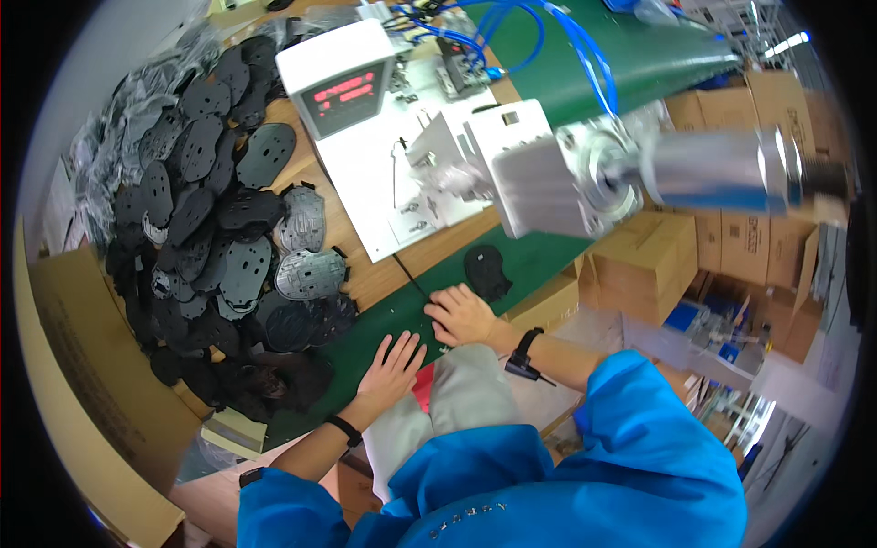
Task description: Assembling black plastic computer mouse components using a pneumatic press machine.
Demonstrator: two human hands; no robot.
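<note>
The flat black oval plastic part (486, 271) is lying alone on the green conveyor belt (384, 315), just beyond our right hand (461, 315) and apart from it. We are resting both hands on the belt's near edge: the left hand (393, 365) is lying flat with its fingers spread and grasping nothing, and the right hand is sitting loosely curled, knuckles up, also holding nothing. We judge that we are pausing between pieces, with one part already laid on the belt; the next move seems to call for a reach left to the big heap of similar black and grey oval parts (210, 228) and a clean pick of a single piece from the tangle.

The heap is covering a wooden worktable (365, 274), with crumpled clear plastic bags (110, 137) along its far side. A white box with a red digital display (340, 84) is standing beside a white metal fixture with a silver cylinder (585, 173) and blue air hoses (512, 36). Brown cardboard cartons (731, 237) are stacking up to the right.
</note>
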